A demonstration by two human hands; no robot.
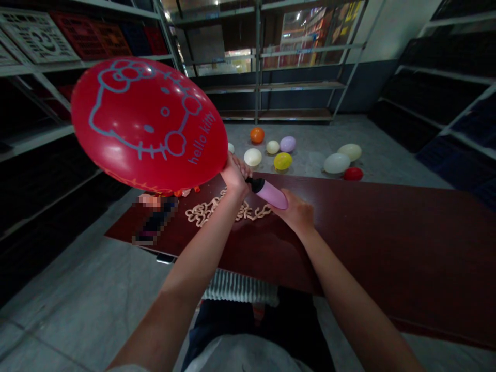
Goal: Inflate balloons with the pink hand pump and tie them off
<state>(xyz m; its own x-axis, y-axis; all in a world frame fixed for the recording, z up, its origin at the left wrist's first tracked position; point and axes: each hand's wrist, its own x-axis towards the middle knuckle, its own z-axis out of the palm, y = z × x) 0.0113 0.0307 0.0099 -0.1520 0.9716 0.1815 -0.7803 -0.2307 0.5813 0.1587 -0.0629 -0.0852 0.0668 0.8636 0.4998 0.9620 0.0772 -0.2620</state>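
A big red balloon [149,124] with a pale cat drawing and lettering is blown up and fills the upper left. My left hand [235,176] is closed around its neck, where it sits on the black nozzle of a pink hand pump [269,194]. My right hand [296,213] is wrapped round the pump's lower end, just above the dark red table [387,232]. Cream-coloured string or loose flat balloons [205,212] lie on the table under my hands.
Several inflated balloons lie on the grey floor beyond the table, among them an orange one [257,135], a yellow one [282,161] and a white one [336,163]. Metal shelving [39,67] lines the left, back and right walls. A blurred object [153,222] rests on the table's left end.
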